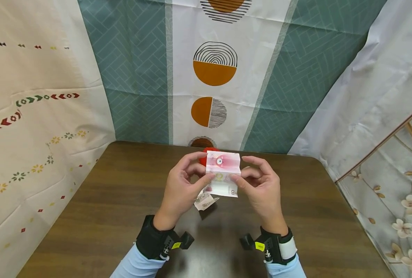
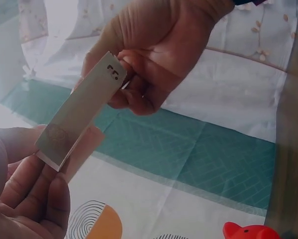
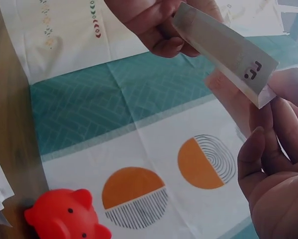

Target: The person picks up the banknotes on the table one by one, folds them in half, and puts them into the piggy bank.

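Between both hands, above the table, is a creased pink-and-white banknote (image 1: 222,188). My left hand (image 1: 181,186) pinches its left side, thumb on the near face. The right hand (image 1: 264,188) pinches the right side in the same way. Both wrist views show a pale folded strip of the note (image 2: 81,112) along its edge, with dark printed marks at one end. Below the left hand a second, brownish folded banknote (image 1: 204,201) lies on the table, partly hidden by the held note.
A red piggy bank (image 3: 64,211) stands behind the hands, mostly hidden by the note in the head view. The brown wooden table (image 1: 314,216) reaches back to a patterned curtain (image 1: 140,77). More cloth hangs at both sides.
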`<state>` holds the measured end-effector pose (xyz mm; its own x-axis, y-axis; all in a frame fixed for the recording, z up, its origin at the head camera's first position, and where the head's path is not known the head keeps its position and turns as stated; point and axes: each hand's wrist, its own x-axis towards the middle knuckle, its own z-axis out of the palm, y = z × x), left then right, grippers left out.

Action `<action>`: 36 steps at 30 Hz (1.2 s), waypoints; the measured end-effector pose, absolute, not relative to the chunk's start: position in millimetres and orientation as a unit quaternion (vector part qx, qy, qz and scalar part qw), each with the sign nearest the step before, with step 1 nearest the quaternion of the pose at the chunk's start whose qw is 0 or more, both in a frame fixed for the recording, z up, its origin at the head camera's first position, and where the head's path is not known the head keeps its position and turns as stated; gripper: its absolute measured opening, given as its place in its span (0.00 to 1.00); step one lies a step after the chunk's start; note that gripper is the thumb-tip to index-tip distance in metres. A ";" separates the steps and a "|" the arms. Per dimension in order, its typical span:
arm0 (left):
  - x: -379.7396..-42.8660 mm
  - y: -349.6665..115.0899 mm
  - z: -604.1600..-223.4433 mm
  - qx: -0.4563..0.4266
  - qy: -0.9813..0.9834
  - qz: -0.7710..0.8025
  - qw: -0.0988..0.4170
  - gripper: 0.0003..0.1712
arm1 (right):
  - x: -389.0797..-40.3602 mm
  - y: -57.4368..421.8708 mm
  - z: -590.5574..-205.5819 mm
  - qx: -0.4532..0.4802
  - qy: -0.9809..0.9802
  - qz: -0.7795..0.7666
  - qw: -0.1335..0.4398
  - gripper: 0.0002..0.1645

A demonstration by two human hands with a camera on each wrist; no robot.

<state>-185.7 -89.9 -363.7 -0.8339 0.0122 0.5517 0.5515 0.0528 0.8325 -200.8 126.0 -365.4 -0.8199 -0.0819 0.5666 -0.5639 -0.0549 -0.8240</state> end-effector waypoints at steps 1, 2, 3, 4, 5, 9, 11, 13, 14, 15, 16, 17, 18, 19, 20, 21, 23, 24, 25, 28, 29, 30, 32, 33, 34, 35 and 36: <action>-185.6 -89.8 -363.5 -0.207 -0.695 -0.657 0.206 0.29 | -200.6 126.7 -364.7 0.244 -0.666 0.682 0.179 0.30; -185.2 -89.6 -363.1 -0.211 -0.694 -0.657 0.206 0.29 | -200.3 127.2 -364.3 0.242 -0.670 0.679 0.180 0.29; -185.1 -89.7 -363.1 -0.215 -0.694 -0.655 0.208 0.28 | -200.1 127.7 -363.9 0.240 -0.673 0.676 0.179 0.29; -185.4 -89.8 -363.4 -0.219 -0.695 -0.653 0.209 0.26 | -199.7 127.7 -363.3 0.237 -0.678 0.672 0.179 0.28; -185.5 -90.1 -363.6 -0.221 -0.697 -0.649 0.210 0.24 | -199.4 127.9 -363.0 0.232 -0.683 0.669 0.178 0.27; -185.7 -91.5 -363.1 -0.224 -0.715 -0.628 0.209 0.16 | -198.5 127.8 -363.0 0.238 -0.714 0.635 0.175 0.24; -185.7 -92.0 -362.1 -0.232 -0.724 -0.616 0.204 0.14 | -198.5 127.5 -363.2 0.258 -0.730 0.608 0.176 0.23; -186.0 -92.1 -361.7 -0.244 -0.729 -0.607 0.202 0.14 | -199.0 127.2 -363.6 0.285 -0.739 0.584 0.180 0.22; -186.5 -92.1 -361.8 -0.250 -0.731 -0.601 0.204 0.15 | -199.5 127.0 -363.7 0.296 -0.741 0.573 0.186 0.22; -186.7 -92.2 -361.9 -0.255 -0.732 -0.597 0.206 0.15 | -200.0 127.0 -363.9 0.305 -0.743 0.564 0.193 0.21; -186.9 -92.2 -361.9 -0.258 -0.734 -0.592 0.212 0.15 | -200.6 127.0 -364.1 0.313 -0.743 0.557 0.200 0.21; -187.0 -92.3 -362.1 -0.259 -0.735 -0.587 0.218 0.15 | -200.9 126.9 -364.1 0.318 -0.742 0.552 0.207 0.20; -187.2 -92.4 -362.4 -0.260 -0.736 -0.583 0.225 0.14 | -201.4 127.1 -364.5 0.322 -0.741 0.550 0.213 0.20; -187.2 -92.6 -362.5 -0.259 -0.737 -0.579 0.232 0.14 | -201.7 127.1 -364.7 0.325 -0.738 0.550 0.217 0.20; -187.1 -92.8 -362.8 -0.258 -0.738 -0.577 0.238 0.13 | -201.8 127.1 -364.7 0.327 -0.737 0.549 0.221 0.19; -187.0 -92.9 -362.6 -0.258 -0.738 -0.575 0.242 0.13 | -201.8 127.0 -364.7 0.330 -0.734 0.551 0.223 0.19; -186.7 -93.0 -362.5 -0.255 -0.738 -0.572 0.250 0.12 | -201.8 126.8 -364.5 0.333 -0.728 0.554 0.227 0.19; -186.8 -92.8 -362.5 -0.253 -0.738 -0.571 0.254 0.12 | -201.8 126.7 -364.5 0.334 -0.725 0.558 0.228 0.19; -186.9 -92.6 -362.4 -0.252 -0.738 -0.570 0.258 0.12 | -201.8 126.4 -364.2 0.335 -0.721 0.562 0.229 0.19; -187.3 -91.6 -362.2 -0.250 -0.735 -0.569 0.271 0.10 | -202.2 125.5 -363.8 0.338 -0.707 0.574 0.235 0.17; -187.4 -91.3 -362.1 -0.250 -0.733 -0.570 0.274 0.09 | -202.5 125.0 -363.5 0.341 -0.702 0.578 0.237 0.16; -187.6 -91.0 -362.1 -0.251 -0.731 -0.571 0.276 0.08 | -202.9 124.7 -363.4 0.344 -0.698 0.581 0.238 0.16; -187.7 -90.5 -362.1 -0.256 -0.727 -0.576 0.274 0.06 | -203.1 124.0 -362.7 0.349 -0.693 0.585 0.238 0.14; -187.7 -90.4 -361.9 -0.257 -0.725 -0.580 0.268 0.06 | -202.8 123.6 -362.2 0.349 -0.694 0.585 0.234 0.14; -187.4 -90.4 -361.6 -0.258 -0.724 -0.585 0.261 0.04 | -202.5 123.5 -361.8 0.347 -0.696 0.586 0.228 0.13; -187.2 -90.5 -361.6 -0.256 -0.725 -0.588 0.253 0.04 | -201.9 123.5 -361.3 0.342 -0.702 0.586 0.219 0.13; -186.8 -90.7 -361.6 -0.252 -0.726 -0.593 0.242 0.03 | -201.0 123.6 -361.0 0.334 -0.708 0.587 0.208 0.12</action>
